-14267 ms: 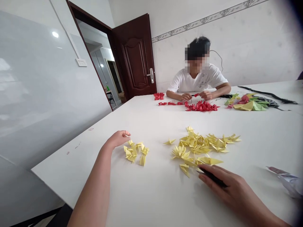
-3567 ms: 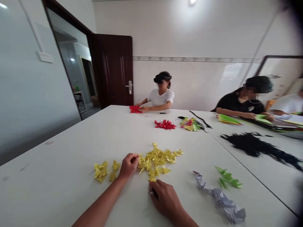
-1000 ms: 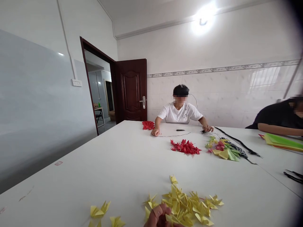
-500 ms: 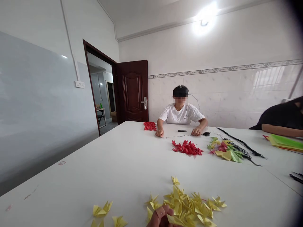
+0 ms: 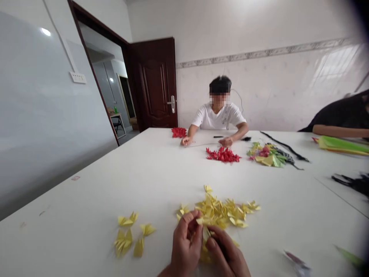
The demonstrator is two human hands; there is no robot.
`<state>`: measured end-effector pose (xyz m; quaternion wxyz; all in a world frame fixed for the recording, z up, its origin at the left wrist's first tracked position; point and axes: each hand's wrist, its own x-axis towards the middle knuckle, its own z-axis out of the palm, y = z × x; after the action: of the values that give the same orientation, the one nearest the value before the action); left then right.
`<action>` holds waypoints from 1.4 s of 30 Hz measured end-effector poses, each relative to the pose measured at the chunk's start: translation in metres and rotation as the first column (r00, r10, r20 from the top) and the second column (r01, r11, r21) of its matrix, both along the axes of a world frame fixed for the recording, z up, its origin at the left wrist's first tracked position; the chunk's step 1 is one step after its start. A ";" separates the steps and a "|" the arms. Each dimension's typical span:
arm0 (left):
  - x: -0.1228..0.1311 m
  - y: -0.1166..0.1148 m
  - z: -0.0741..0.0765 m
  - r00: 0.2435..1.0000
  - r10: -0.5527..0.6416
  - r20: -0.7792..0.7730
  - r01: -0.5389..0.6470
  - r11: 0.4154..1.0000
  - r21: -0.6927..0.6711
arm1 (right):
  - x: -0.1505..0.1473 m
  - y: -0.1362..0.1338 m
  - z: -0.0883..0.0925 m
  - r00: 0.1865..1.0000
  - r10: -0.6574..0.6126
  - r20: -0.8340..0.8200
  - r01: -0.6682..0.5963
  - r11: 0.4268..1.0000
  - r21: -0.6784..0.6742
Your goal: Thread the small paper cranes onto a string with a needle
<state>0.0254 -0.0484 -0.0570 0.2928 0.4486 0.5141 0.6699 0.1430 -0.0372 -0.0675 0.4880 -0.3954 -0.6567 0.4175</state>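
Observation:
My left hand (image 5: 186, 242) and my right hand (image 5: 226, 256) come together at the bottom middle of the view. Fingers of my left hand pinch a yellow paper crane (image 5: 202, 221) at the near edge of a loose pile of yellow paper cranes (image 5: 223, 211). My right hand grips a slim dark rod (image 5: 224, 251), mostly hidden by its fingers. To the left of my hands lies a smaller group of yellow cranes (image 5: 124, 238).
The white table (image 5: 86, 200) holds red crane piles (image 5: 223, 155), mixed cranes (image 5: 266, 156), black strands (image 5: 353, 182), green paper sheets (image 5: 343, 145) and crumpled grey paper (image 5: 296, 267). A person in a white shirt (image 5: 219, 117) sits opposite. A dark sleeve (image 5: 343, 115) shows at right.
The view has tilted down and the table sits higher in the frame. Both my hands have risen into view and now meet over the near edge of the yellow pile.

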 end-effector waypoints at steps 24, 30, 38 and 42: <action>-0.005 -0.006 0.006 0.990 -0.073 -0.118 0.075 0.997 0.006 | 0.001 0.003 0.003 0.999 0.040 0.024 -0.041 0.999 0.017; -0.004 -0.007 0.007 0.987 -0.074 -0.140 0.078 0.997 0.020 | 0.002 0.003 0.005 0.998 0.042 0.042 -0.044 0.999 0.025; -0.003 -0.008 0.006 0.984 -0.090 -0.156 0.093 0.996 0.011 | 0.003 0.003 0.006 0.998 0.060 0.030 -0.061 0.998 0.026; -0.003 -0.007 0.008 0.983 -0.084 -0.162 0.086 0.996 0.011 | 0.003 0.003 0.006 0.997 0.069 0.030 -0.070 0.997 0.025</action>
<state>0.0225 -0.0555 -0.0493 0.2745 0.5256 0.5106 0.6227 0.1456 -0.0341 -0.0613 0.4686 -0.3718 -0.6827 0.4197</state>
